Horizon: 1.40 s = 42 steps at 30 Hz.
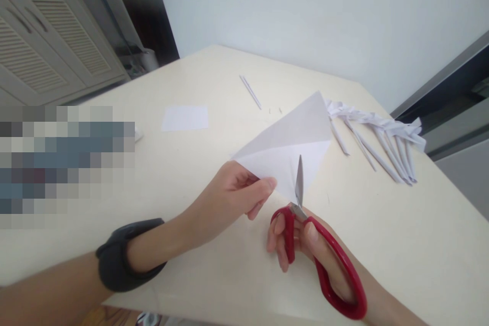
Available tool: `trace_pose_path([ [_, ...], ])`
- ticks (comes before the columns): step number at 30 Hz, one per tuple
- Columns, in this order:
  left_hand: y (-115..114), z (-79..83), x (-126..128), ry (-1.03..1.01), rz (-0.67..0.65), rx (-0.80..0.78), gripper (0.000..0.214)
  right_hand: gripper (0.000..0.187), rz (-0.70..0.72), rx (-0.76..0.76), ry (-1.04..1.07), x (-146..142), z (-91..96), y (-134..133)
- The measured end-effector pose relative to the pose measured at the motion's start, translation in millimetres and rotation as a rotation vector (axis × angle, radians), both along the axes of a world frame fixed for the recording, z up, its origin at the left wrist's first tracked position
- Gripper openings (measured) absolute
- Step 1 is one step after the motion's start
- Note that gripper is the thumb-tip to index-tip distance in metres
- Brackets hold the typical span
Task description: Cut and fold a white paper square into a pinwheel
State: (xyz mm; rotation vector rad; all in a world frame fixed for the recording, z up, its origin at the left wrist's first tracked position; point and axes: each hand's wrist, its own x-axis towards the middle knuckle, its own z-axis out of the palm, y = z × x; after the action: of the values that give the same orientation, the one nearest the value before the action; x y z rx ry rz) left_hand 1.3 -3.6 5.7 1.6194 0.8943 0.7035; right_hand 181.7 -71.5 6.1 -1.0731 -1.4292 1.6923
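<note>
My left hand (244, 191) pinches the lower left edge of a creased white sheet of paper (286, 137), holding it above the table. In my right hand (301, 237) is a pair of scissors (340, 260) with red handles, its fingers and thumb through the loops. The scissors' blades meet the paper near its bottom corner, one blade lying over the sheet. Part of the other blade is hidden by the paper. A dark band circles my left wrist.
On the cream table (198, 163) lie a white paper rectangle (185, 118) and two thin paper sticks (250, 92). To the right rests a twisted white paper strip (378, 119) with several rolled paper tubes (382, 158). A wall (305, 15) stands behind; a blurred-out patch covers the left.
</note>
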Motion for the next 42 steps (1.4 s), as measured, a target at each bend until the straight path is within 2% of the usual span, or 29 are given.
trace_pose_path([
  [16,-0.7,-0.3,-0.5,0.039,-0.018,0.009,0.043,0.047,0.002,-0.017,-0.013,2.4,5.6,-2.1],
  [20,-1.7,2.5,0.1,0.035,-0.011,0.008,0.043,0.047,0.005,-0.006,-0.019,1.3,-0.8,-1.7],
  [27,-0.9,2.5,0.4,0.051,-0.013,0.005,0.043,0.039,-0.004,0.046,0.001,-1.2,-24.2,-2.3],
  [37,-1.4,2.3,0.9,0.024,-0.033,-0.018,0.042,0.041,-0.009,0.028,0.079,0.2,-21.1,-0.6],
  [42,0.2,1.6,2.0,0.022,-0.037,-0.03,0.042,0.041,-0.02,0.011,0.055,0.1,-20.6,-1.1],
])
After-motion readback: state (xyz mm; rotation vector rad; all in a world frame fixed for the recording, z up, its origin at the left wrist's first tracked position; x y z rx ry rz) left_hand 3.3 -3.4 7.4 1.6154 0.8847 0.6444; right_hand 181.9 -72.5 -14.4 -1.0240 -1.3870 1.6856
